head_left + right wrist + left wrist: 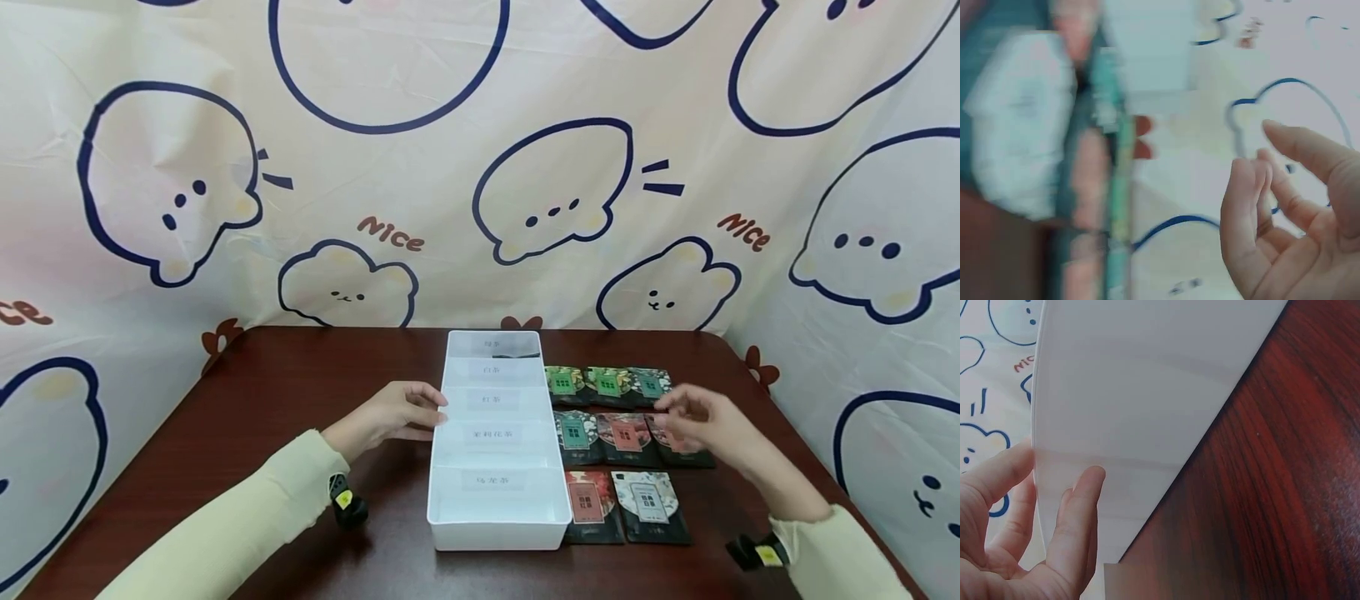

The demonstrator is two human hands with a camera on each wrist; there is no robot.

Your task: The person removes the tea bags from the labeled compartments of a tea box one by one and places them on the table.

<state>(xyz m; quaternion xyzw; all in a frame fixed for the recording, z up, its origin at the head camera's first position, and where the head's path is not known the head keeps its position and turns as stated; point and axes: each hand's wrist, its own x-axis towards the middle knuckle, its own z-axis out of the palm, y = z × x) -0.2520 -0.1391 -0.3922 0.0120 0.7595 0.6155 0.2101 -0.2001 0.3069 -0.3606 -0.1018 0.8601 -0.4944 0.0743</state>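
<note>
A long white box [497,500] stands lengthwise on the table, split into several compartments with printed labels. The edge of a dark packet [516,356] shows in its farthest compartment. My left hand [388,414] is at the box's left side, fingertips right at the rim; in the left wrist view the nearest fingertip [1092,481] lies against the smooth outer wall. To the right of the box, my right hand [701,419] hovers over the red tea packet [670,437] at the end of the middle row. Its fingers are loosely bent with nothing between them, as the right wrist view also shows.
Several dark tea packets with green, red and white labels lie in rows along the box's right side, such as a white-labelled one [649,505] in the near row. The dark wood table [292,392] meets a cartoon-printed cloth [442,183] behind and at both sides.
</note>
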